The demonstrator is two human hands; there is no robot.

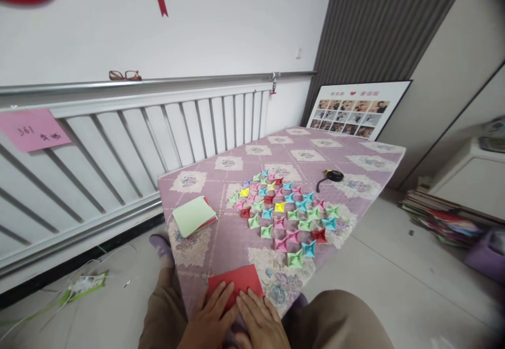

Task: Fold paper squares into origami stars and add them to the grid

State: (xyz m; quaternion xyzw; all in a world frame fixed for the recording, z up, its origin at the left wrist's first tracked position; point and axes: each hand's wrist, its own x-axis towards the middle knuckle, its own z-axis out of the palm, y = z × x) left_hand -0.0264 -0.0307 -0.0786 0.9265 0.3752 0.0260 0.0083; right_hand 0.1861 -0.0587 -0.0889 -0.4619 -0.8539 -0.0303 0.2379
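A red sheet of paper [240, 276] lies at the near edge of the table. My left hand [211, 315] rests flat on its lower left part, fingers stretched out. Beside it, my right hand [260, 317] lies on the lower right part with its fingers extended. Both hands hide the paper's near edge. Beyond them, several small folded paper pieces [279, 207] in pink, green, blue, yellow and red stand in rows. To the left is a stack of paper sheets [193, 216], pale green on top.
The table [224, 181] has a purple floral cloth. A black tape measure [334, 175] lies right of the folded pieces. Behind are a white radiator [165, 133], glasses [125, 75] on a pipe and a photo board [355, 110]. My knees flank the near table corner.
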